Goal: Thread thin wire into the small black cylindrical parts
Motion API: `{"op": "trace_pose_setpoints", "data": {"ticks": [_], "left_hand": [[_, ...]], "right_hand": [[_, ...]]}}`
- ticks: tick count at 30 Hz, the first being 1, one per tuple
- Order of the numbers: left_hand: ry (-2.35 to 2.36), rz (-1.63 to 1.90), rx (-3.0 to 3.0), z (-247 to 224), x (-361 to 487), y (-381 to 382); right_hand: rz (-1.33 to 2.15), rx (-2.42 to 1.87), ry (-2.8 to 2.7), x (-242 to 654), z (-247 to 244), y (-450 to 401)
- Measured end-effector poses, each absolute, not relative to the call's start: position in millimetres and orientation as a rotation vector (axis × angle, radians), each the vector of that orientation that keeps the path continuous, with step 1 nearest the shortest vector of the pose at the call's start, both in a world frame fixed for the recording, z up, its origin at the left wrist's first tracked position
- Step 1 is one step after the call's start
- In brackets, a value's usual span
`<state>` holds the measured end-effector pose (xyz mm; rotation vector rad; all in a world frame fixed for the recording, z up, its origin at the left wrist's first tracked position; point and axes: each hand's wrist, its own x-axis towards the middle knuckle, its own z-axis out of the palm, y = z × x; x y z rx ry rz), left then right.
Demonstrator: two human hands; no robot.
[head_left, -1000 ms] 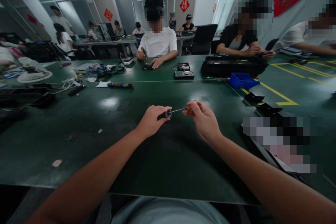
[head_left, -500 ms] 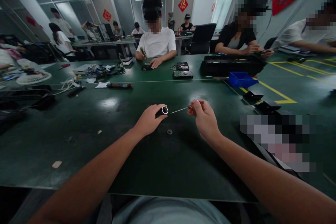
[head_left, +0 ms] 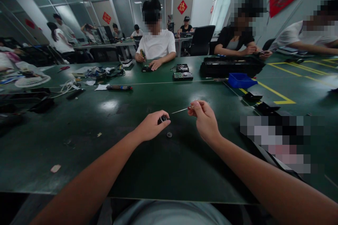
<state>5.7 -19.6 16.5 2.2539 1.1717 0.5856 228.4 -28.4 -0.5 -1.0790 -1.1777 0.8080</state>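
My left hand (head_left: 153,125) is closed around a small black cylindrical part (head_left: 162,120) with a pale ring on it. Its fingers cover much of the part, so I cannot make out its kind. A thin screwdriver (head_left: 182,110) with a reddish handle sits in the closed fingers of my right hand (head_left: 203,116). Its shaft points left, and the tip is a short way from the left fingertips. Below the left hand a small round grey gear-like piece (head_left: 169,135) lies on the green table (head_left: 148,179).
Across the table a person in a white shirt (head_left: 158,44) works on a dark object. Hard drives (head_left: 183,76), a long black housing (head_left: 232,66) and a blue bin (head_left: 241,80) stand toward the back right. A thick pen-shaped tool (head_left: 119,87) and tangled cables (head_left: 69,86) lie left.
My left hand has turned the black part, so its ringed open end no longer faces me, and has lowered slightly. The right hand with the screwdriver has barely moved.
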Motion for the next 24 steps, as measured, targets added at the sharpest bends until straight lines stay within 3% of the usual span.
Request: {"op": "trace_pose_setpoints", "data": {"ticks": [11,24], "left_hand": [[0.926,0.028,2.647,18.3,3.0,-22.1],[0.976,0.210,2.530,19.1,4.3,-20.6]], "right_hand": [[0.827,-1.063,-1.178,227.8,-2.3,-28.2],[0.853,-1.080,-1.174,229.3,-2.5,-25.5]]}}
